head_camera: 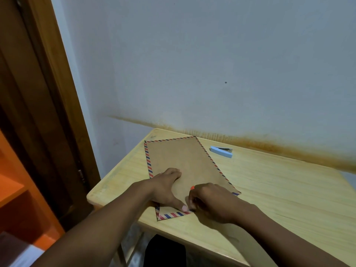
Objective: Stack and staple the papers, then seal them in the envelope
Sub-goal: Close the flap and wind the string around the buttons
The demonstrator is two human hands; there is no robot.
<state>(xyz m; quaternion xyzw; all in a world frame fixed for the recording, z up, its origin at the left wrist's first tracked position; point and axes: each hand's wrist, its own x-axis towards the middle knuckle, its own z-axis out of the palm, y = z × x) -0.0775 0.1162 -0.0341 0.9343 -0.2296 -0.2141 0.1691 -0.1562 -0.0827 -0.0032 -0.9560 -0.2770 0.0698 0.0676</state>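
Note:
A brown envelope (185, 158) with a red-and-blue striped border lies flat on the wooden table (279, 189), its long side running away from me. My left hand (165, 187) presses flat on its near half, thumb stretched toward the near edge. My right hand (213, 203) is curled beside that thumb at the near right corner, holding a small object with an orange-red tip (192, 187), most of it hidden in the fist. A light blue stapler (221, 151) rests on the table beyond the envelope's far right corner. No loose papers show.
The table stands against a pale wall with a brown stain along its base. A dark wooden door frame (48, 112) rises at the left, with orange shelving (15, 189) below it. Bare tabletop stretches to the right of the envelope.

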